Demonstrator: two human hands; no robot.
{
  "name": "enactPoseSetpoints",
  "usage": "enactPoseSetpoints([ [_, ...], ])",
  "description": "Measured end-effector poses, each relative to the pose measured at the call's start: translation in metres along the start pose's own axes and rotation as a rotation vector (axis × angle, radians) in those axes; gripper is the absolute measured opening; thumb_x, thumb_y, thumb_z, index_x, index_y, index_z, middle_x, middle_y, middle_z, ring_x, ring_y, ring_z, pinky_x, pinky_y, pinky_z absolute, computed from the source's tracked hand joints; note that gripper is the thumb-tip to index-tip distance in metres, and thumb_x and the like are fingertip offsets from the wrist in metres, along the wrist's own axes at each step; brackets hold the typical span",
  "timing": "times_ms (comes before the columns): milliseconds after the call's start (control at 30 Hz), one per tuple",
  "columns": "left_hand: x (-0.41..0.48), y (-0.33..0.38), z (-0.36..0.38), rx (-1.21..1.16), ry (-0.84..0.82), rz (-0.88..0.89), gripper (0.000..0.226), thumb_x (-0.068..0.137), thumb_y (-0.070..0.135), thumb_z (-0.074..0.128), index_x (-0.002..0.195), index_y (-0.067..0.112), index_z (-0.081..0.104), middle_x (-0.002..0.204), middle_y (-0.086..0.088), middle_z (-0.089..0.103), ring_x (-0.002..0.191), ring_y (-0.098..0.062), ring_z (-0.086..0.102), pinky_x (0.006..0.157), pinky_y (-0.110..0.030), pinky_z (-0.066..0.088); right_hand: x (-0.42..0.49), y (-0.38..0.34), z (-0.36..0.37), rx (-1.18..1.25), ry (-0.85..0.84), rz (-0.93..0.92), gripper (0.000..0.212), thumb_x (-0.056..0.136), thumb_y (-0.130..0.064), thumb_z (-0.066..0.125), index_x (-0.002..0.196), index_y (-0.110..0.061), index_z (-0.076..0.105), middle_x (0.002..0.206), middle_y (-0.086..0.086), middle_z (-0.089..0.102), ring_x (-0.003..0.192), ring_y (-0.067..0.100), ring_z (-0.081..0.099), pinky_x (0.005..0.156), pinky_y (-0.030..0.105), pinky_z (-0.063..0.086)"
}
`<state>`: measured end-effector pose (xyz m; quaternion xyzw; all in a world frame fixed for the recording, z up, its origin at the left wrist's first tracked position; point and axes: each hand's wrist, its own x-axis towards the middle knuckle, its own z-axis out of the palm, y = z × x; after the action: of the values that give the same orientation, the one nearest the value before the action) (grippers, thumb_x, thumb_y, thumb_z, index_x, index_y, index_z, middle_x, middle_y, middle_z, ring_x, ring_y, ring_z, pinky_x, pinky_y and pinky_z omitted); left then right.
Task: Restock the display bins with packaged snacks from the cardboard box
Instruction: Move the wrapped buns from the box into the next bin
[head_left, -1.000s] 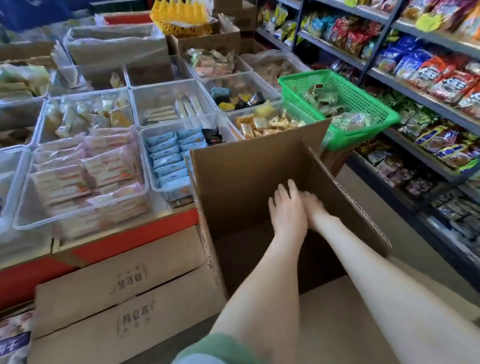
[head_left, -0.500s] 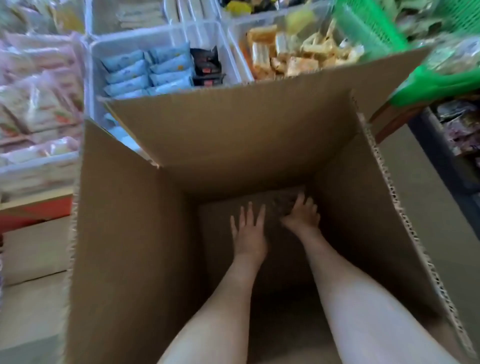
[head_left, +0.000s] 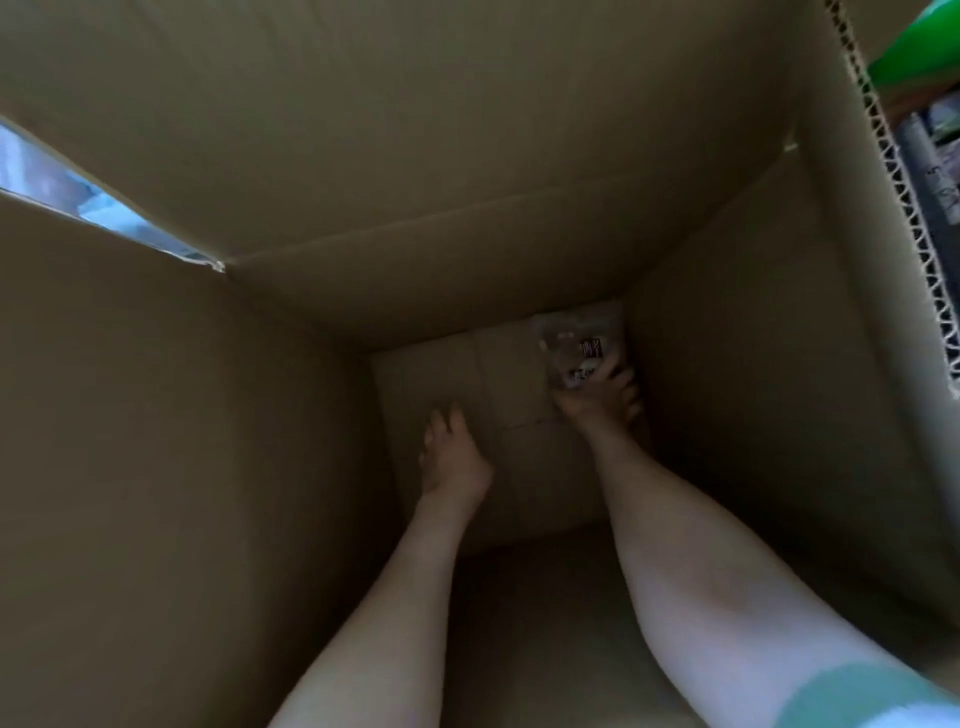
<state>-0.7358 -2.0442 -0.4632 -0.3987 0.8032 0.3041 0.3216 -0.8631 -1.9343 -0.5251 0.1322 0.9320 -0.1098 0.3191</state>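
Note:
I look straight down into a deep cardboard box (head_left: 467, 156) whose brown walls fill nearly the whole head view. Both my arms reach to its bottom. In the far right corner lies a clear snack packet (head_left: 574, 343) with a small red-and-white label, and my right hand (head_left: 602, 400) closes its fingers on the packet's near edge. My left hand (head_left: 452, 457) rests lower and to the left over the bare box floor, fingers loosely together, holding nothing. The display bins are hidden by the box walls.
The corrugated right rim of the box (head_left: 893, 208) runs down the right side. Beyond it show a bit of the green basket (head_left: 919, 57) and a dark shelf edge (head_left: 935, 171). A sliver of blue packets (head_left: 67, 192) shows through the left flap gap.
My head has dropped closer into the box, so the bins above are out of sight. My right hand moved to the far right corner and took hold of the packet; my left hand drew back slightly.

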Motion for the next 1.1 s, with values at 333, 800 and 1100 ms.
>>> enactPoseSetpoints([
  [333,-0.028,0.033,-0.034,-0.624,-0.247,-0.143,0.06,0.094,0.04,0.051,0.143,0.01,0.037,0.144,-0.011,0.042,0.132,-0.029,0.04,0.106,-0.031,0.032,-0.058,-0.007,-0.043,0.547,-0.539,0.201,0.08,0.079,-0.03,0.07,0.144,-0.012,0.027,0.127,0.012,0.051,0.097,0.021,0.056,0.075,0.027,0.049],
  [800,-0.189,0.063,-0.119,-0.856,0.028,0.195,0.073,0.076,0.068,0.057,0.128,0.017,0.047,0.112,-0.006,0.062,0.099,-0.024,0.062,0.089,-0.037,0.05,-0.204,0.01,-0.17,0.581,-0.538,-0.499,0.111,0.06,-0.027,0.079,0.144,-0.042,0.008,0.138,0.0,0.041,0.126,0.022,0.043,0.11,0.038,0.034],
  [1100,-0.311,0.024,-0.189,-1.057,-0.042,0.436,0.031,0.089,0.028,0.064,0.109,0.005,0.057,0.091,-0.009,0.061,0.1,-0.021,0.062,0.082,-0.028,0.053,-0.336,0.019,-0.229,0.972,-0.434,-0.702,0.051,0.088,-0.053,0.052,0.126,-0.02,0.058,0.12,0.01,0.065,0.112,0.024,0.06,0.098,0.04,0.043],
])
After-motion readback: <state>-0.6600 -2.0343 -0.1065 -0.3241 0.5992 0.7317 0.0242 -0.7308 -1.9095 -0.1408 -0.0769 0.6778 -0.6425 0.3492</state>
